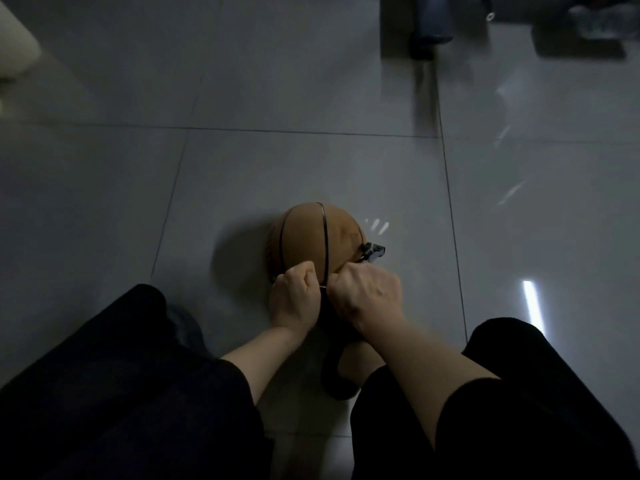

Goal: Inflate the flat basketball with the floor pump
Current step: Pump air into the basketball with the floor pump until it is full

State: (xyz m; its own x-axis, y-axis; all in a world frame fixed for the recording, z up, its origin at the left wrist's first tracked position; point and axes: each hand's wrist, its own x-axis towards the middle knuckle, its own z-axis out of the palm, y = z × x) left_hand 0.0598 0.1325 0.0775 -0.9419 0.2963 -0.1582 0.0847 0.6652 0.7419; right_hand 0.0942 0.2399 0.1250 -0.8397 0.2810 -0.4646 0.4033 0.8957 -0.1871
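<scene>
An orange-brown basketball (311,237) with black seams lies on the grey tiled floor, its right side dented in. A black pump head (374,252) sits against the ball's right edge. Just in front of the ball, my left hand (292,297) and my right hand (370,296) are curled side by side as fists around the pump's handle, which they almost wholly hide. Only a thin metal bit (323,287) shows between them. A black hose (332,379) loops on the floor under my right forearm. The pump's body is hidden.
My knees in black cloth (121,393) flank the hands at bottom left and bottom right. A dark furniture leg (422,46) and a dark object (581,39) stand at the top right. A pale object (14,46) is at the top left.
</scene>
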